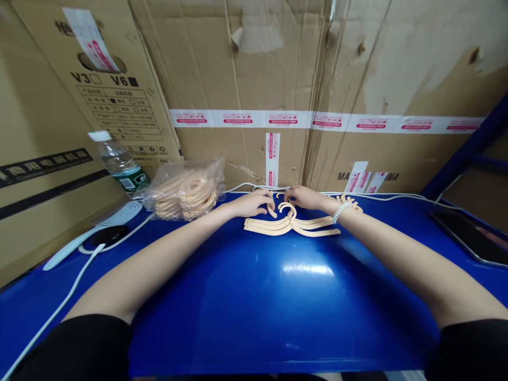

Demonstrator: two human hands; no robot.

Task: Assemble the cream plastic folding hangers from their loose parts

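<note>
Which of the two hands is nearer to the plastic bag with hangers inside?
Left. The left hand lies just to the right of the plastic bag, not touching it. The right hand lies farther right, past the hanger hooks.

Two arms in view, uncovered from sleeve hem to fingertips. The left sleeve (75,346) is black, short, plain fabric, its hem crossing the upper arm at near left. The right sleeve (476,349) is the same black, at near right. On the right wrist, a bracelet (339,211) of small white beads, one strand. The left hand (254,203) and right hand (304,197) are bare.
</note>
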